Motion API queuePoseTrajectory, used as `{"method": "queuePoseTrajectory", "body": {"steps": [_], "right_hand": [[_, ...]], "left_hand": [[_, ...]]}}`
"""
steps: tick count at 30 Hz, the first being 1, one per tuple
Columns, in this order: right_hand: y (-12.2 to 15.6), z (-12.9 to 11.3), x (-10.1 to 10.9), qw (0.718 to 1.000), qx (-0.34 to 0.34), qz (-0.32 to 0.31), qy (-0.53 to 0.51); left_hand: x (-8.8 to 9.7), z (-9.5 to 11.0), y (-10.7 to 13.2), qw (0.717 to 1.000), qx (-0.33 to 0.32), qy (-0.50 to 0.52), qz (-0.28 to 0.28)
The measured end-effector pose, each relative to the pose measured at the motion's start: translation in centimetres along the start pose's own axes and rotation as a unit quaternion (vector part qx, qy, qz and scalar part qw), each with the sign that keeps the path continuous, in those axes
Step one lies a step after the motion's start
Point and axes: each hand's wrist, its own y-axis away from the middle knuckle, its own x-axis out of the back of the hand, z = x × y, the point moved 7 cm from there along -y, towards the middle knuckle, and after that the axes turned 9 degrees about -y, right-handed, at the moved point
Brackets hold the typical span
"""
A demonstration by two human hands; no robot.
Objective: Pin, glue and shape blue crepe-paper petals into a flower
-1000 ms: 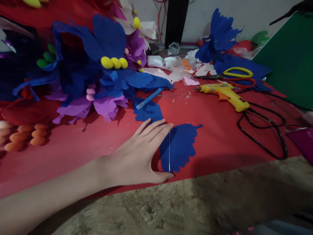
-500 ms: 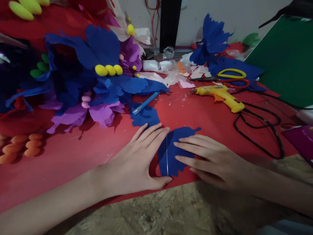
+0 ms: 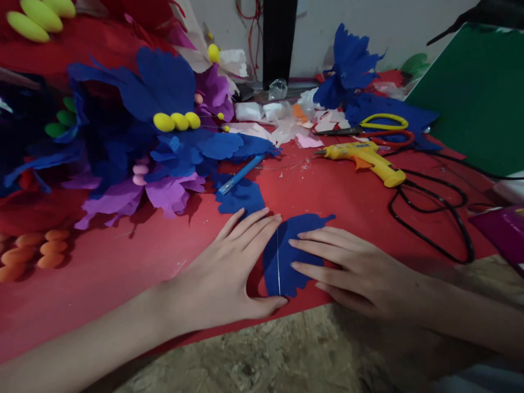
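Note:
A dark blue crepe-paper petal (image 3: 305, 229) with a ragged edge lies flat on the red sheet, close to its front edge. Down its left part runs a thin, shiny wire (image 3: 278, 262). My left hand (image 3: 233, 267) is open beside it, fingertips by the wire's far end and thumb at its near end. From the right, my right hand (image 3: 356, 267) rests with spread fingers on the petal, touching its right half. Another blue paper piece (image 3: 248, 197) lies just beyond my left fingertips, with a blue pen (image 3: 241, 174) across it.
A yellow glue gun (image 3: 364, 158) with a looping black cord (image 3: 429, 240) lies at right, scissors (image 3: 387, 130) behind it. Blue and purple paper flowers (image 3: 167, 82) crowd the left. Orange egg-shaped pieces (image 3: 53, 248) sit at far left. A green board (image 3: 478, 98) leans at right.
The camera view has shifted very slightly. Both hands, the petal and the wire keep the same arrangement.

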Motion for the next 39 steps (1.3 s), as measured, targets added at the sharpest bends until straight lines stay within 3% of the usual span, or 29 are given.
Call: {"method": "queuePoseTrajectory", "body": {"steps": [4, 7, 9, 11, 12, 15, 22, 31, 36, 39], "right_hand": [[0.1, 0.1, 0.0, 1.0, -0.005, 0.004, -0.008], [0.1, 1.0, 1.3, 0.999, -0.021, 0.044, 0.006], [0.3, 3.0, 3.3, 0.988, -0.091, 0.106, 0.06], [1.2, 6.0, 5.5, 0.953, -0.22, 0.156, 0.139], [1.9, 7.7, 6.2, 0.928, -0.291, 0.151, 0.179], [3.2, 11.4, 7.6, 0.892, -0.379, 0.126, 0.211], [4.5, 16.3, 7.2, 0.846, -0.487, 0.05, 0.212], [4.5, 16.9, 7.4, 0.795, -0.574, 0.075, 0.179], [4.8, 15.2, 9.3, 0.782, -0.587, 0.16, 0.137], [4.6, 13.9, 9.9, 0.794, -0.565, 0.204, 0.087]], "left_hand": [[-0.1, 0.0, 0.0, 1.0, -0.003, -0.012, -0.002], [-0.1, 0.0, 0.0, 1.0, -0.005, -0.023, -0.002], [0.0, 0.0, 0.0, 1.0, -0.006, -0.026, -0.002], [0.0, 0.1, 0.0, 1.0, -0.008, -0.024, -0.006], [0.1, 0.1, 0.0, 1.0, -0.009, -0.022, -0.007], [0.1, 0.1, 0.0, 1.0, -0.007, -0.019, -0.008], [-0.1, 0.2, 0.2, 1.0, -0.008, -0.026, -0.013], [0.1, 0.2, 0.1, 1.0, -0.004, -0.027, -0.015], [0.2, 0.2, 0.1, 1.0, -0.009, -0.024, -0.002], [0.2, 0.2, 0.1, 1.0, -0.011, -0.021, 0.003]]}}
